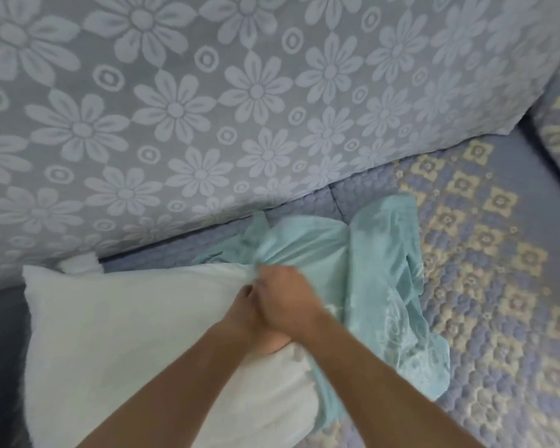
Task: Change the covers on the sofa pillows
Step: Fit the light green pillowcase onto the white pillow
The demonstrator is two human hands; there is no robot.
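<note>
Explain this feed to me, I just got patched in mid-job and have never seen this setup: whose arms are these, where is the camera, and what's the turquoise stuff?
There is no machine here: a person works bare-handed, and the one camera sits on their head, looking down. Both arms reach in from the bottom. The left hand and right hand meet at the edge of a white pillow lying on the quilted sofa seat. The right hand's grip bunches the turquoise cover, which is mostly off the pillow. What the left hand holds is blurred. Behind stands a flowered back cushion.
</note>
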